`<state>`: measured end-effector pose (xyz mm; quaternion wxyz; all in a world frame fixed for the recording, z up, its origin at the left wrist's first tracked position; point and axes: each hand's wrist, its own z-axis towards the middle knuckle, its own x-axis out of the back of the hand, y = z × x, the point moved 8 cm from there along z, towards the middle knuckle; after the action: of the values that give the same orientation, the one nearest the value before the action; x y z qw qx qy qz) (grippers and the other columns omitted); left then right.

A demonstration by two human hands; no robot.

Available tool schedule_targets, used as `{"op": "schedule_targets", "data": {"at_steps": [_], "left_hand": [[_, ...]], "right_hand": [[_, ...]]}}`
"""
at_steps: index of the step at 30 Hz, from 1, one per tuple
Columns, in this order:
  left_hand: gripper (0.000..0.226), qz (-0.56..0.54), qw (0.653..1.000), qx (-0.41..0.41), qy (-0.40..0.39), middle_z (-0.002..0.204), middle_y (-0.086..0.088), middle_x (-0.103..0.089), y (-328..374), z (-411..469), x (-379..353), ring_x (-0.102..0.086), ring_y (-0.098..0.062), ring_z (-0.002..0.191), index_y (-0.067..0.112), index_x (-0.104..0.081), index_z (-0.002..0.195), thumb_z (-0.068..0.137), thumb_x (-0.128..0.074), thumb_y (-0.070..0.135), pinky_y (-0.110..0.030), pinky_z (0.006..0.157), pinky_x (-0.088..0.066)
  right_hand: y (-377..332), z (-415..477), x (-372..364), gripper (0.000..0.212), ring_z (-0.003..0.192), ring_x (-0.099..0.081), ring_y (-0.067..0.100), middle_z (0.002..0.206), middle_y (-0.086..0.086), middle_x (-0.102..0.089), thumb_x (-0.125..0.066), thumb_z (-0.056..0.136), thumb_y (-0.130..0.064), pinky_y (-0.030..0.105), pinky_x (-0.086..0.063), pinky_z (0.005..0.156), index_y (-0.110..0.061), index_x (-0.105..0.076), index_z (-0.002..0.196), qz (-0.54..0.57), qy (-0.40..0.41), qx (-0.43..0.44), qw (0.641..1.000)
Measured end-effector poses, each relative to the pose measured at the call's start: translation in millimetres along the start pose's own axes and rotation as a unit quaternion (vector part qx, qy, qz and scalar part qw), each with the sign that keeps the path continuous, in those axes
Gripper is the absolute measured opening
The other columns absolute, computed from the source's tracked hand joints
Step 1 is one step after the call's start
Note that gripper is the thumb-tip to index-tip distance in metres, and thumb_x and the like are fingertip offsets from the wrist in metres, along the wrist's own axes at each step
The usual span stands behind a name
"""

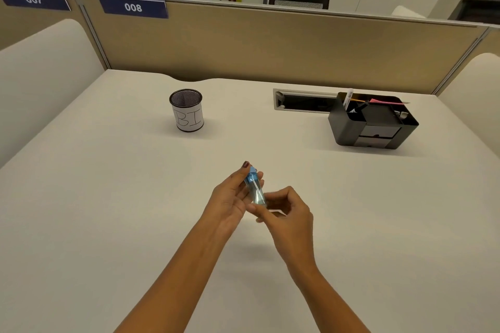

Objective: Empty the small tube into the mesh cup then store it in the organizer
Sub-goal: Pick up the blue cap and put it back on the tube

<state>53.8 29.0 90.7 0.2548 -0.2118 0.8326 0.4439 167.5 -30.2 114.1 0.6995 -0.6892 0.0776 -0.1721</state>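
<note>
Head view: I am seeing both hands holding the small tube above the desk, left hand fingers wrapping its blue-capped end, right hand pinching its base. Contents are reading unclear; the mesh cup and organizer are standing well apart.

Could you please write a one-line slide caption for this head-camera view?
Both hands, left hand and right hand, hold a blue-capped small tube above the desk, between mesh cup and organizer.

Single head-worn view, looking forward and down

The wide-angle camera sits above the bench, close over the forearms, facing the divider panel at the bench's far edge.
</note>
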Motion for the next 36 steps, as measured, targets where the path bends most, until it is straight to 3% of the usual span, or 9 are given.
{"op": "schedule_targets", "data": {"at_steps": [4, 7, 11, 17, 23, 27, 29, 32, 36], "left_hand": [[0.02, 0.007, 1.0, 0.023, 0.009, 0.088, -0.009, -0.074, -6, -4, -1, -0.072, -0.019, 0.078, 0.01, -0.071, 0.092, 0.083, -0.068, 0.028, -0.028, 0.073, -0.058], [0.025, 0.005, 0.999, 0.038, 0.009, 0.091, -0.013, -0.075, -9, -5, 0, -0.073, -0.022, 0.081, 0.008, -0.07, 0.095, 0.081, -0.07, 0.028, -0.031, 0.078, -0.058], [0.022, 0.015, 0.999, 0.038, 0.008, 0.092, -0.011, -0.076, -9, -7, 2, -0.074, -0.021, 0.081, 0.01, -0.071, 0.096, 0.082, -0.069, 0.027, -0.028, 0.066, -0.061], [0.019, -0.003, 0.999, 0.046, 0.012, 0.088, -0.01, -0.077, -10, -9, 6, -0.074, -0.021, 0.081, 0.01, -0.071, 0.094, 0.084, -0.068, 0.025, -0.026, 0.065, -0.061], [0.019, -0.01, 0.998, 0.056, 0.012, 0.091, -0.012, -0.076, -15, -8, 7, -0.074, -0.021, 0.084, 0.01, -0.071, 0.095, 0.084, -0.068, 0.024, -0.027, 0.066, -0.061], [0.019, 0.002, 0.998, 0.051, 0.022, 0.085, -0.009, -0.077, -13, -3, 7, -0.074, -0.019, 0.081, 0.01, -0.071, 0.093, 0.083, -0.069, 0.026, -0.025, 0.067, -0.06], [0.02, 0.005, 0.999, 0.042, 0.033, 0.082, -0.008, -0.077, -12, 2, 8, -0.073, -0.02, 0.08, 0.01, -0.071, 0.09, 0.082, -0.069, 0.028, -0.028, 0.074, -0.058], [0.02, 0.013, 0.999, 0.025, 0.045, 0.078, -0.007, -0.075, -7, 11, 7, -0.07, -0.022, 0.084, 0.012, -0.072, 0.085, 0.081, -0.07, 0.031, -0.033, 0.085, -0.053], [0.02, -0.015, 1.0, -0.005, 0.017, 0.095, -0.01, -0.073, -1, 19, -4, -0.068, -0.021, 0.091, 0.01, -0.069, 0.096, 0.085, -0.066, 0.026, -0.031, 0.074, -0.055]], "right_hand": [[-11, 6, -13, 0.068, 0.115, -0.051, -0.001, 0.124, -0.018, -0.053, -0.083, 0.062, -0.044, 0.005, -0.043, 0.09, -0.043, -0.047, 0.119, -0.081, -0.044, 0.092, 0.991], [-11, 12, -22, 0.085, 0.129, -0.038, -0.001, 0.139, -0.019, -0.039, -0.079, 0.063, -0.049, -0.002, -0.03, 0.099, -0.042, -0.033, 0.134, -0.119, -0.096, 0.108, 0.982], [-10, 15, -28, 0.084, 0.12, -0.041, -0.016, 0.135, -0.014, -0.048, -0.08, 0.064, -0.045, -0.004, -0.031, 0.096, -0.035, -0.038, 0.135, -0.104, -0.148, 0.104, 0.978], [-9, 19, -30, 0.087, 0.119, -0.053, 0.004, 0.129, -0.009, -0.057, -0.083, 0.055, -0.051, 0.006, -0.04, 0.098, -0.028, -0.048, 0.131, -0.096, -0.147, 0.108, 0.978], [-4, 21, -30, 0.087, 0.121, -0.054, 0.006, 0.129, -0.009, -0.058, -0.083, 0.056, -0.051, 0.01, -0.041, 0.101, -0.025, -0.049, 0.132, -0.102, -0.158, 0.109, 0.976], [0, 23, -28, 0.079, 0.122, -0.051, -0.002, 0.128, -0.02, -0.055, -0.087, 0.063, -0.038, 0.006, -0.038, 0.099, -0.034, -0.047, 0.13, -0.09, -0.159, 0.094, 0.979], [-1, 23, -27, 0.073, 0.121, -0.05, -0.006, 0.129, -0.026, -0.052, -0.084, 0.068, -0.036, 0.004, -0.038, 0.097, -0.042, -0.044, 0.129, -0.088, -0.143, 0.097, 0.981], [-6, 21, -21, 0.066, 0.117, -0.054, -0.003, 0.132, -0.018, -0.054, -0.079, 0.07, -0.042, 0.005, -0.044, 0.09, -0.042, -0.047, 0.128, -0.081, -0.076, 0.111, 0.988], [-4, 16, -9, 0.047, 0.096, -0.061, 0.006, 0.113, -0.013, -0.063, -0.076, 0.074, -0.045, 0.009, -0.05, 0.079, -0.032, -0.061, 0.116, -0.066, 0.01, 0.105, 0.992]]}}
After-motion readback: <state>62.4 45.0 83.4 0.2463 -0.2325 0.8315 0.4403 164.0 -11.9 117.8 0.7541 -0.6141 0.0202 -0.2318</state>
